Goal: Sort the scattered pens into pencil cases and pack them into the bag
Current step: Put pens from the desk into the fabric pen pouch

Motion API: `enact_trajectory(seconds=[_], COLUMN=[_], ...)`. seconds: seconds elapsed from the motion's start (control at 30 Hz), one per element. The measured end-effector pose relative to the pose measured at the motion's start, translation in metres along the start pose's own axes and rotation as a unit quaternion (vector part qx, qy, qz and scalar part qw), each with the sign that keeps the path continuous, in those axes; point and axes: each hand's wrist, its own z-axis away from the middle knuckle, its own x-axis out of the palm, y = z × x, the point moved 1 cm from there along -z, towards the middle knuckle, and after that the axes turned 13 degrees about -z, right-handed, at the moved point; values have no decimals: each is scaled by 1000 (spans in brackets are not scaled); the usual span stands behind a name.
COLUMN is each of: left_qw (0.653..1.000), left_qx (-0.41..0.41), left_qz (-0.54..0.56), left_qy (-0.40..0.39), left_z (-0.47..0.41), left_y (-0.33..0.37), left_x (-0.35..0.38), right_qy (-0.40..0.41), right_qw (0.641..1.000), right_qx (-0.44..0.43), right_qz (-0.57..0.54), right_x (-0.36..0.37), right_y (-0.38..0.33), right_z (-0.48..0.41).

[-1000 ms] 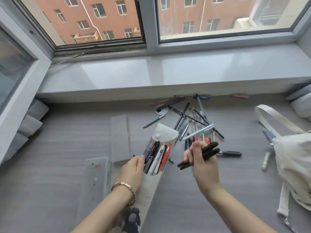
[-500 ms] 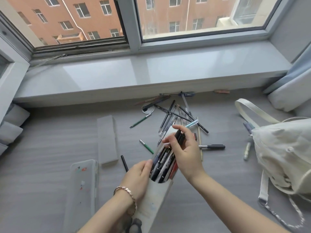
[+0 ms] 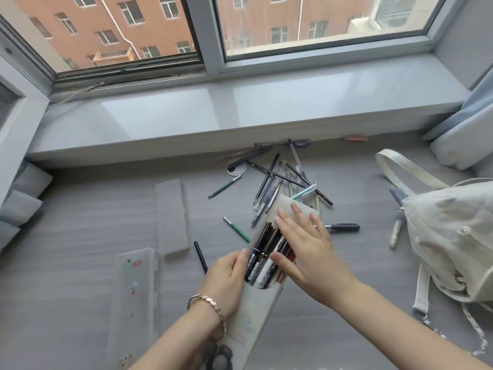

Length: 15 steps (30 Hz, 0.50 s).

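Observation:
A pale pouch-style pencil case (image 3: 253, 313) lies in front of me, its open mouth packed with several black, white and red pens (image 3: 262, 259). My left hand (image 3: 226, 279) grips the case's left edge near the mouth. My right hand (image 3: 306, 244) lies flat with straight fingers over the pens and the case's flap (image 3: 286, 206). Beyond it a heap of scattered pens (image 3: 280, 177) lies on the grey surface. A black marker (image 3: 342, 227) lies just right of my right hand. The cream canvas bag (image 3: 450, 236) sits at the right.
A clear plastic pencil box (image 3: 134, 303) and a grey rectangular case (image 3: 173, 214) lie to the left. Loose green pens (image 3: 226, 186) and a black pen (image 3: 200, 256) lie nearby. Two pens (image 3: 394, 236) rest beside the bag. A window sill (image 3: 240, 113) runs along the back.
My right hand held a bunch of black pens, pushed them into the pouch, and now lies flat over them with nothing in it. The view has shifted left and closer.

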Motion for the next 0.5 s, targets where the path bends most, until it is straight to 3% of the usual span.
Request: enact_trajectory(seconds=[0.07,0.17,0.23,0.33,0.5], left_qw=[1000,999,996,989,979], left_qx=[2,7,15,32,54], left_qz=[-17,-44,-72,-121,-158], left_qy=[-6,-20,-41,-79,-119], left_z=[0,-1,-1,3,10], left_y=[-4,-11,-15,-20,-23], left_x=[1,1,1,4,9], right_qy=[-25,-2,-3,-89,-108], right_qw=[999,1000,998,979,971], right_qx=[-19,-14,13,107,144], right_qz=[26,-23,-54,-147,-155], right_x=[-6,-22,-28,-25,-20], right_y=[6,17,29,41,51], right_z=[5,11,19,33,48])
